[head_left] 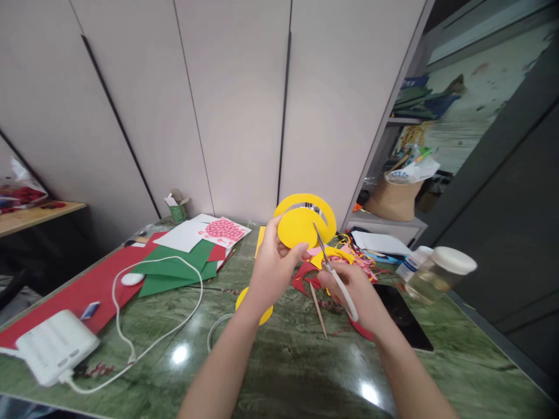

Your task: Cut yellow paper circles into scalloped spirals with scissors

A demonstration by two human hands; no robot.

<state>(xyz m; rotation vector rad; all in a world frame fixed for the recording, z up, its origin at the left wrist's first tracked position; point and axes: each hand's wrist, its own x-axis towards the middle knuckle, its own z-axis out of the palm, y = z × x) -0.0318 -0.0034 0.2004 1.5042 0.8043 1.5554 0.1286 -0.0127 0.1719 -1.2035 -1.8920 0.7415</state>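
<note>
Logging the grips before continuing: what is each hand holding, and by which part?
Left hand: yellow paper, by its lower-left edge. Right hand: white-handled scissors, by the handle.

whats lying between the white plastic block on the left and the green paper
In the head view: red paper, a small blue-and-white item on it, part of a white cable and a white oval object.

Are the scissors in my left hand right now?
No, the right hand holds the scissors, while the left hand holds the yellow paper.
</note>
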